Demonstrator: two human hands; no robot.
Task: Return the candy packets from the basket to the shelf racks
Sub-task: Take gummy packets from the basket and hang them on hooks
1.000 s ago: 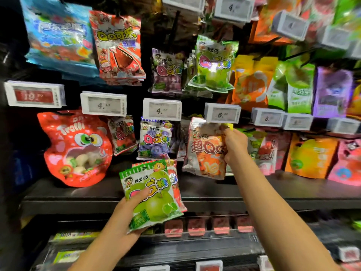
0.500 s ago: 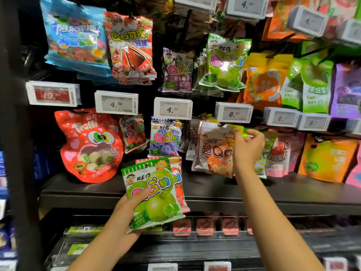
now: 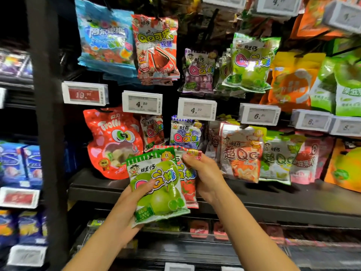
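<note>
Left hand [image 3: 125, 209] gripped the green packet [image 3: 158, 189] before the shelf [image 3: 273, 198], thumb across its face; right hand [image 3: 205, 173] pinched the red packet [image 3: 188, 189] behind it, fingers curled on its top edge. Risk: pulling might drag both packets loose (foil looked slick). Price tags [image 3: 197, 108] and hanging blue packet [image 3: 184, 133] crowded the racks' pegs.

Left hand [image 3: 125, 208] holding green packet [image 3: 158, 190], right hand [image 3: 205, 173] pinching red packet [image 3: 188, 190], candy shelf [image 3: 273, 194]
</note>
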